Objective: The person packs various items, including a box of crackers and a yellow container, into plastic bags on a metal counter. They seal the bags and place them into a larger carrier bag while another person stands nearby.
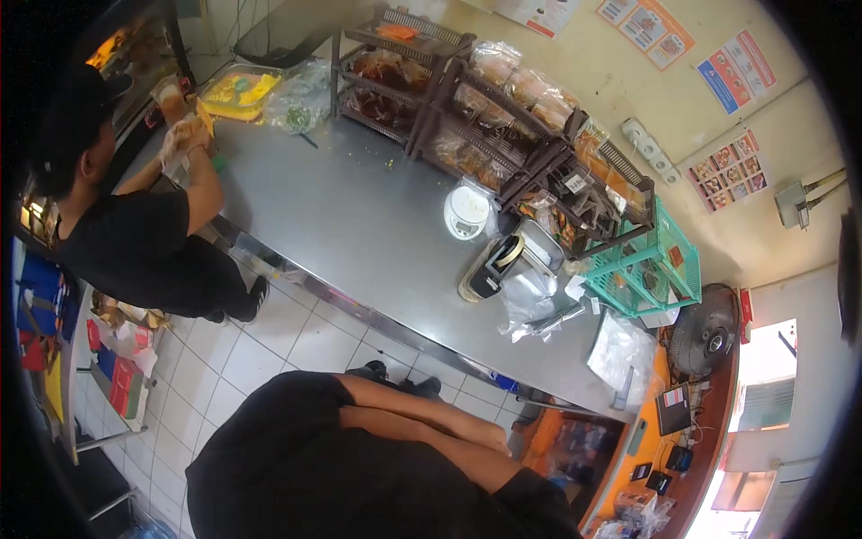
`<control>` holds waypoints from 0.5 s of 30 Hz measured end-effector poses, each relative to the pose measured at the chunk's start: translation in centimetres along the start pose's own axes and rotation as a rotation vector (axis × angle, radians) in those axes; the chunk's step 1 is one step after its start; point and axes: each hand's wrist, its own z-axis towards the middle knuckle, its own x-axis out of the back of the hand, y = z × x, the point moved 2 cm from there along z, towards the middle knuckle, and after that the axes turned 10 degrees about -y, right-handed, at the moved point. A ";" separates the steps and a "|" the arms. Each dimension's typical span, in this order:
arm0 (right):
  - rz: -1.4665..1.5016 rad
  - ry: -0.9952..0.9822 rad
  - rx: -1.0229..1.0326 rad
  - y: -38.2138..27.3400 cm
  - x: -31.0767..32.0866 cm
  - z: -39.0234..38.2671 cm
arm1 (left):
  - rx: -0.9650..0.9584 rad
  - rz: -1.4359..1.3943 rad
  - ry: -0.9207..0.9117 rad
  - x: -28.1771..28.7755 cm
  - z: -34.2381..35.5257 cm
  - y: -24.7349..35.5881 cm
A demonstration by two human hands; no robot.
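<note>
Grip (492, 437) at rest in folded arms beside a long grey metal table (350, 242)

Bare forearms (422, 415) lay crossed, probably just for comfort. The left hand's fingers could not be made out and the right hand was tucked from sight, so whether either was open or closed could not be told. The table, the main thing near them, stood just beyond, apart from the arms. Tiered brown plastic racks (433, 99) lined its back, presumably to stack bagged goods upward and save space. At the left end, a co-worker in black (135, 225) held a pale item (185, 131) near a clear tray of yellow food (235, 113), likely to shorten the reach. A round white scale (469, 208) faced outward, perhaps for reading.

Dull sheen covered the metal. White floor tiles (269, 328), a cream wall (593, 81) and a black fan (705, 331) surrounded it; tiny yellow scraps (389, 164) dotted the surface.
</note>
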 end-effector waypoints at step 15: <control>-0.044 0.096 -0.022 -2.2 0.4 4.5 | -0.347 -0.384 0.082 -1.1 -4.0 0.6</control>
